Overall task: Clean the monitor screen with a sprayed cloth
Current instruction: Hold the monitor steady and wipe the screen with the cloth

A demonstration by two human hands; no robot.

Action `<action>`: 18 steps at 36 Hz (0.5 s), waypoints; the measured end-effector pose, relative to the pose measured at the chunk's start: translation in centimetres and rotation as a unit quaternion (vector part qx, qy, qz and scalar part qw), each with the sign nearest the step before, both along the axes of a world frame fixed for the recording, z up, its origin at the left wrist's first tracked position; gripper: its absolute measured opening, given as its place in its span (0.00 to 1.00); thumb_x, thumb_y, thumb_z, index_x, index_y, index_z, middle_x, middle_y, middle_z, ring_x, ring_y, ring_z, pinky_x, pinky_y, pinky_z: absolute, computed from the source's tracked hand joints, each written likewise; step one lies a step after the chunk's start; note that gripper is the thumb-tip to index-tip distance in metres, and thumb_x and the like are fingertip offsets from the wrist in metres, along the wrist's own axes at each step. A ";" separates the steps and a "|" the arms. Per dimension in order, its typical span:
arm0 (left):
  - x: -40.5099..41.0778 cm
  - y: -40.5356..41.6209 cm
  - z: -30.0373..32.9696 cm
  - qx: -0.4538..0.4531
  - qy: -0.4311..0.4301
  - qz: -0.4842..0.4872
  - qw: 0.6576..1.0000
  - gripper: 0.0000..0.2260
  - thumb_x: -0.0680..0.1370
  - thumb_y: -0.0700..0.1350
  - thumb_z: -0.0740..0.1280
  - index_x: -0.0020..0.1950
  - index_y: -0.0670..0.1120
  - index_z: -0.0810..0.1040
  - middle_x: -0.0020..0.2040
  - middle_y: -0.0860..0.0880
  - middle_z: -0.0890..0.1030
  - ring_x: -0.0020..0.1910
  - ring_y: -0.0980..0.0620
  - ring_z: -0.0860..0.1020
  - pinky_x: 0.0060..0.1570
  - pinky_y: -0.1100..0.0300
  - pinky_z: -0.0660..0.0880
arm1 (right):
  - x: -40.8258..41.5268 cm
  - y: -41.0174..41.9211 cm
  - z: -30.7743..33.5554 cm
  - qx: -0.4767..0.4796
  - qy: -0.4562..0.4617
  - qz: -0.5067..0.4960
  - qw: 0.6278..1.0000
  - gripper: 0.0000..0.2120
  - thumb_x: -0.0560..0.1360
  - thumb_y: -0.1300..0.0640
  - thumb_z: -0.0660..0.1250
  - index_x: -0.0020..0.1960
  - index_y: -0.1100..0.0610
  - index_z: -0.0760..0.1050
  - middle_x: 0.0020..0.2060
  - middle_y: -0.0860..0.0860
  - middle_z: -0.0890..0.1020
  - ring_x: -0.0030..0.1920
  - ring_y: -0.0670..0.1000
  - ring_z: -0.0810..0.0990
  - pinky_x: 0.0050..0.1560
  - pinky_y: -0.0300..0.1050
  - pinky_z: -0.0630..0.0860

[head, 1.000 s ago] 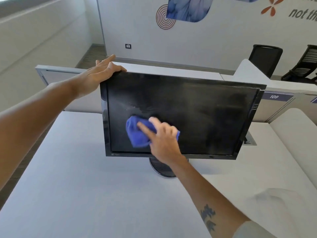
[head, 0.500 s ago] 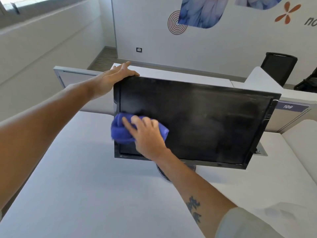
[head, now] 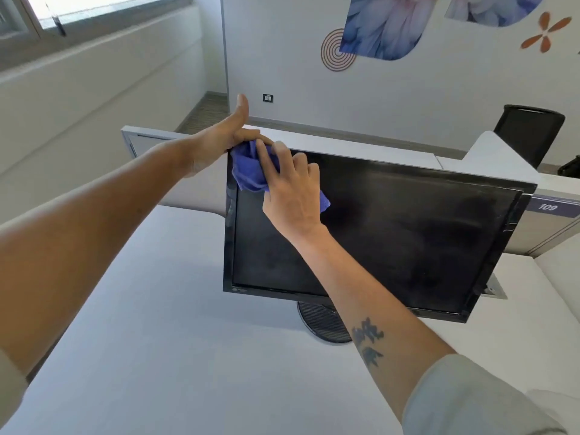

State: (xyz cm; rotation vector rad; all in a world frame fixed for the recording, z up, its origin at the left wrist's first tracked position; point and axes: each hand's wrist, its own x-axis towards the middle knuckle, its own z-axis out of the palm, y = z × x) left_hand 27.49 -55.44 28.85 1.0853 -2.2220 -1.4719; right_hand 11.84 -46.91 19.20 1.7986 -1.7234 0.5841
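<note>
1. The black monitor stands on a white desk, on a round dark foot. It is tipped back a little.
2. The right hand presses a blue cloth flat on the screen, right at the top left corner. The fingers lie spread over the cloth, a little bent. Blue cloth sticks out past the fingers on the left and past the hand on the right.
3. The left hand rests on that same top left corner of the monitor. Its thumb points up. Its fingers go behind the edge, so I cannot tell how tightly they hold.
4. The two hands touch or almost touch at the corner. There is very little room between them there.
5. The rest of the screen, to the right and below, is bare and dark with pale smears.
6. The desk in front of the monitor is wide and flat.
7. A low white wall runs just behind the monitor. A tag on it reads 109.
8. A black chair stands far back on the right, well apart from the desk.
</note>
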 end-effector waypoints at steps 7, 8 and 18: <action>0.5 -0.9 -0.7 0.004 -0.005 0.017 1.000 0.57 0.54 0.93 0.43 0.64 0.65 0.87 0.76 0.62 0.78 0.81 0.55 0.68 0.87 0.43 0.45 | 1.8 2.2 -3.4 0.107 0.044 0.030 0.993 0.34 0.75 0.58 0.65 0.81 0.56 0.65 0.71 0.54 0.73 0.51 0.60 0.73 0.46 0.56 0.65; 0.5 -0.8 -0.6 0.000 -0.007 0.018 1.000 0.57 0.53 0.93 0.42 0.63 0.66 0.87 0.79 0.61 0.75 0.82 0.54 0.65 0.87 0.42 0.43 | 2.0 2.9 -4.6 0.121 0.056 0.041 0.990 0.34 0.75 0.57 0.64 0.81 0.56 0.64 0.71 0.53 0.72 0.51 0.59 0.72 0.47 0.56 0.65; 0.5 -0.4 -0.1 -0.021 -0.024 0.018 0.999 0.60 0.53 0.93 0.42 0.70 0.64 0.84 0.83 0.55 0.72 0.84 0.50 0.63 0.86 0.38 0.42 | 1.1 5.9 -7.5 0.175 0.127 0.104 0.971 0.34 0.72 0.59 0.70 0.77 0.51 0.67 0.72 0.51 0.70 0.54 0.58 0.71 0.48 0.55 0.67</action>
